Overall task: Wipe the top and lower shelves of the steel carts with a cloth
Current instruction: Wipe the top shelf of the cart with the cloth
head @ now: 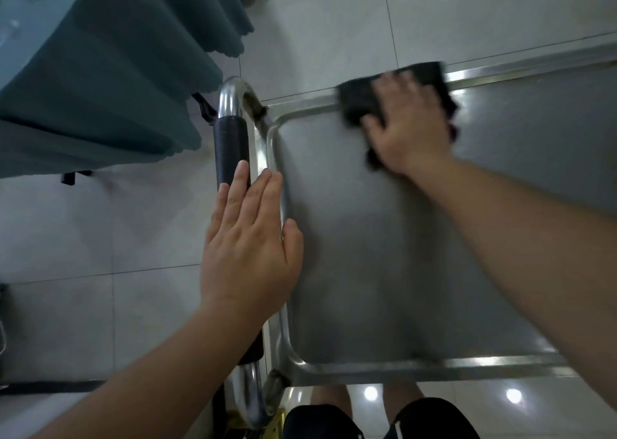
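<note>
Right hand (409,128), fingers spread flat, presses the dark cloth (399,99) down on the top shelf (384,255) of the steel cart; nothing curled round the cloth, just palm and straight fingers on it. Cloth sits upper middle of the frame, at the shelf's far left corner, its far edge up against or over the raised rim (534,68) — blur there, cannot tell which. Hand and cloth are smeared, so a stroke is likely under way.

Left hand (248,238) lies flat with straight fingers over the cart's left edge, fingertips on the black grip of the handle (232,148), thumb on the shelf side of the rim. Holds nothing; looks like it is steadying the cart.

Key relation: the unwiped steel runs from the cloth toward the lower centre and off to the right of the frame. The shelf's long axis goes left to right, continuing past the right border. So the next strokes probably go right along that axis, or back toward the near rim. Right hand is the one on the cloth; left is well apart from it.

Lower shelf not visible. Teal drapery (100,71) hangs upper left, tiled floor (83,238) beside the cart.
</note>
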### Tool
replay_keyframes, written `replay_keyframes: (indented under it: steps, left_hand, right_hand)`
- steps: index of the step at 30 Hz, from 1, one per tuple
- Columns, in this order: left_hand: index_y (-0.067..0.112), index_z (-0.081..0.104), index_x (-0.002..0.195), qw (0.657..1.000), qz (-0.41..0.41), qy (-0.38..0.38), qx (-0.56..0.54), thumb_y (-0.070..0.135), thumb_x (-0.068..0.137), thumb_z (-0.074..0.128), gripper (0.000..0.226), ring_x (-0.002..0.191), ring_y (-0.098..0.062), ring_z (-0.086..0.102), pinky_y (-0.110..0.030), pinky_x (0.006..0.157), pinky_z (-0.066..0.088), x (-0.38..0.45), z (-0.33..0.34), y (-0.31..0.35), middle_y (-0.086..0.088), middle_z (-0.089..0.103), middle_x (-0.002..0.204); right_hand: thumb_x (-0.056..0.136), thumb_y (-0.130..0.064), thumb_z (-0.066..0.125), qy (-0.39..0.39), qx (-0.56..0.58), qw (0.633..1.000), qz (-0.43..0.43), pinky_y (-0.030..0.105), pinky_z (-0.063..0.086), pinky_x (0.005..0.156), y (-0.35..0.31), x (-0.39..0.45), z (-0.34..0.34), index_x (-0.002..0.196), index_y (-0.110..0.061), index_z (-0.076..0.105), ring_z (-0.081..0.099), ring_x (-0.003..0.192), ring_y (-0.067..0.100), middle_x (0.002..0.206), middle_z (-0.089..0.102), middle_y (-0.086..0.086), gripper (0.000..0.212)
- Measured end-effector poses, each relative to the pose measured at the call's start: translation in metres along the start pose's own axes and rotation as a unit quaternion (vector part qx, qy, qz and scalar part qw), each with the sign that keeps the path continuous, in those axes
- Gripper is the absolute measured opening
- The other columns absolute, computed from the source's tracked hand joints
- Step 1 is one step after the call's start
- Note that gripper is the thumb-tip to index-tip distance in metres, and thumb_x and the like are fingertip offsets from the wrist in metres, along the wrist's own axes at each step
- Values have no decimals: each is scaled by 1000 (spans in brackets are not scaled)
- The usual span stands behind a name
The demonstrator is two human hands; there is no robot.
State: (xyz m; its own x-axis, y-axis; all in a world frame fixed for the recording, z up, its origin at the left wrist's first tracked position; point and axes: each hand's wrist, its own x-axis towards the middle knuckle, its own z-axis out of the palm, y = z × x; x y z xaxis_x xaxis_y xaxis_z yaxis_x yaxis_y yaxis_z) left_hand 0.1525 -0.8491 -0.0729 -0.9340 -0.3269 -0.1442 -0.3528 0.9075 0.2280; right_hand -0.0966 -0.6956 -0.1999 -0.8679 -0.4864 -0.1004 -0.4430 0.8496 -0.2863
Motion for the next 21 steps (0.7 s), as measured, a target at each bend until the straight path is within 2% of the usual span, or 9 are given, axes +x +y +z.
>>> replay_keyframes:
  steps: [2,4,6,8,10,12,16,18,21]
  left_hand:
    - [15,29,166,1000,1,-1,-2,40,106,31,65,162,-10,-8,-36,131,-7,0,0,0,0,24,174]
    - [14,29,166,1000,1,-2,-7,40,106,32,66,162,-10,-8,-37,132,-6,0,0,-1,0,24,174]
    - [14,28,166,1000,0,-1,-7,41,106,31,66,162,-10,-9,-37,132,-5,-1,0,-2,0,23,174]
    - [14,27,167,1000,2,-2,-5,41,106,30,66,162,-11,-9,-37,132,-6,-1,1,-3,-1,22,175]
    - [14,27,167,1000,1,0,-4,41,106,29,67,162,-11,-9,-37,132,-6,0,1,-3,-1,22,175]
    - [14,28,166,1000,1,3,-9,41,105,30,67,163,-12,-7,-38,132,-4,0,1,-2,-1,24,174]
    - [13,28,166,1000,-2,15,-2,39,105,30,67,163,-13,-4,-38,132,-2,-1,4,-2,-1,26,174]
    - [12,27,166,1000,-2,16,5,39,106,29,66,163,-13,-5,-37,132,-4,-1,5,-2,-2,25,174]
    - [12,27,166,1000,-2,18,11,39,107,29,65,163,-14,-5,-37,132,-4,-1,6,-1,-4,25,174]
  right_hand:
    - [104,-51,40,40,2,989,142,50,8,128,52,2,-15,165,-15,27,14,160,30,173,22,7,72]
    - [103,-55,30,49,-6,966,254,53,7,129,92,9,-29,166,-14,23,10,161,29,174,18,5,75]
    - [102,-58,20,39,-5,944,327,54,6,129,102,21,-35,167,-16,18,4,162,27,175,12,1,77]
    - [102,-57,18,32,4,935,354,55,4,129,82,31,-33,167,-16,18,2,162,26,175,11,0,77]
    - [103,-56,23,28,14,949,315,55,5,128,40,35,-23,166,-14,23,5,161,27,174,17,2,76]
    - [103,-55,29,12,17,974,224,54,4,128,-15,32,-6,164,-13,27,9,161,28,173,23,4,74]
    - [104,-56,27,-53,14,998,38,52,0,129,-124,18,23,167,-17,18,6,162,25,174,19,3,75]
    - [107,-55,25,-61,16,998,-12,51,-2,129,-152,13,32,168,-18,12,2,162,23,175,14,1,72]
    - [109,-53,25,-75,20,996,-46,50,-3,130,-151,8,36,168,-20,9,-2,162,22,176,9,-1,69]
